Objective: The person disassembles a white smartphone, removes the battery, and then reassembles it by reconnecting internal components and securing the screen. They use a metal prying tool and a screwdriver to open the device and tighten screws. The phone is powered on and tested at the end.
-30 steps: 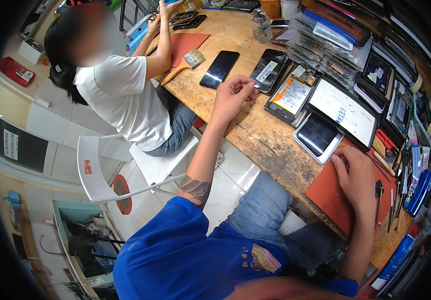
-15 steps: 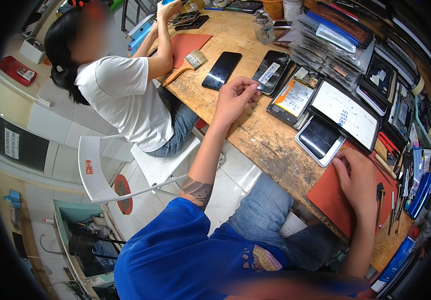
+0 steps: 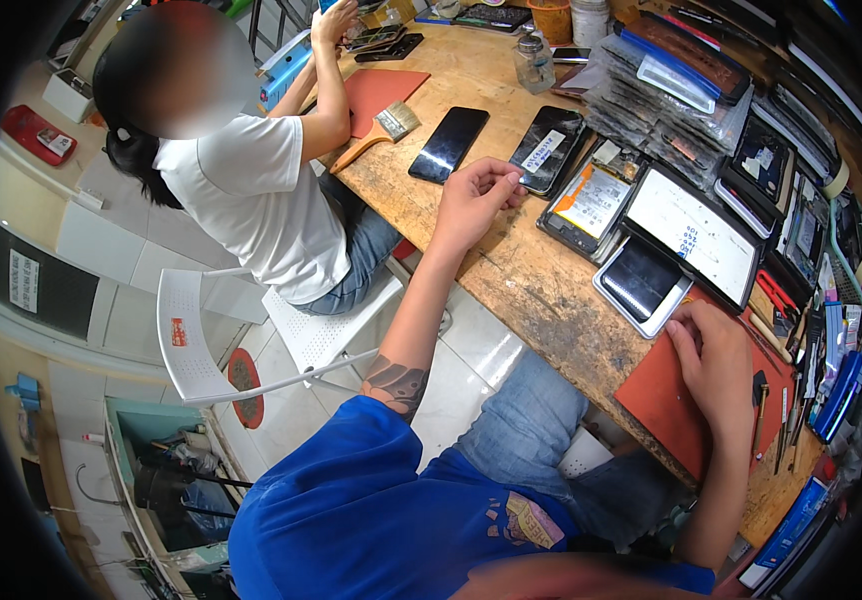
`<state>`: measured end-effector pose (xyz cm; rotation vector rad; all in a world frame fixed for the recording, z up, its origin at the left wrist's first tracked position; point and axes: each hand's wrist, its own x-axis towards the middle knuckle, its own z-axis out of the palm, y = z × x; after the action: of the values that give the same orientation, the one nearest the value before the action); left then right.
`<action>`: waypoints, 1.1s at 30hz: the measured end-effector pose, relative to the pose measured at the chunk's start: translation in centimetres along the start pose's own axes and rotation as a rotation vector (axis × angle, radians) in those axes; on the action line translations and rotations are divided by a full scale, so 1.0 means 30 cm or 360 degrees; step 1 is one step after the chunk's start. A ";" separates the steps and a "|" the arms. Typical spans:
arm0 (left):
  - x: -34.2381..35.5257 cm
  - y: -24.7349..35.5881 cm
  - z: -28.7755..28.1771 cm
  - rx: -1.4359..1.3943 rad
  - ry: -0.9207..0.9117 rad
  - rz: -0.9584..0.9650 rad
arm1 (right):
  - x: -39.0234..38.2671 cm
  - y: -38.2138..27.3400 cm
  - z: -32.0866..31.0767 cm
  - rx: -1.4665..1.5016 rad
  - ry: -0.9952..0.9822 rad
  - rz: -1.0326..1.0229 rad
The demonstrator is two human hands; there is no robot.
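Observation:
My left hand [image 3: 479, 203] is over the bench, its thumb and fingers pinched together at the lower corner of a black phone [image 3: 549, 152] with a white handwritten label. A tiny whitish spot shows at the fingertips; what it is I cannot make out. To its left lies another black phone [image 3: 448, 144], screen up. My right hand [image 3: 713, 362] rests on a red mat [image 3: 651, 390] with curled fingers beside the lower end of a white-framed phone [image 3: 641, 283]; anything under those fingers is hidden. Between the hands lies an opened phone [image 3: 591, 205] with its battery exposed.
A white panel in a black frame [image 3: 696, 230] lies beyond the white-framed phone. Bagged flat parts [image 3: 651, 110] pile up at the back, near a glass jar [image 3: 533, 62]. Tools [image 3: 786, 400] crowd the right. A brush [image 3: 379, 135] lies near a seated person [image 3: 241, 190] at left.
The view has shifted slightly. Both my hands stay in nearly the same places and poses, and the phones lie where they were.

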<state>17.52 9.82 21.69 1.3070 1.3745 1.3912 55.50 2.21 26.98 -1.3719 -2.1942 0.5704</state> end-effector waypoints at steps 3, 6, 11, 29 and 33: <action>0.001 -0.002 -0.001 0.0004 -0.0001 -0.0002 | 0.001 -0.005 -0.003 -0.0001 -0.0002 0.0002; 0.002 -0.007 -0.003 -0.0008 0.0003 -0.0006 | 0.000 -0.003 -0.002 0.0004 0.0010 -0.0005; 0.006 -0.005 -0.005 -0.0025 -0.0035 0.0017 | -0.003 0.017 0.006 0.0031 0.0011 -0.0010; 0.601 0.266 -0.747 0.0539 0.0385 0.0048 | -0.018 0.085 0.033 -0.0025 -0.0039 -0.0044; 0.612 0.292 -0.767 0.0438 0.0254 -0.0016 | 0.023 0.015 0.014 0.0074 0.0017 -0.0182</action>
<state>-7.03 22.13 35.47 1.3828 1.7267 1.3587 55.31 2.99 26.52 -1.2141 -2.2200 0.5674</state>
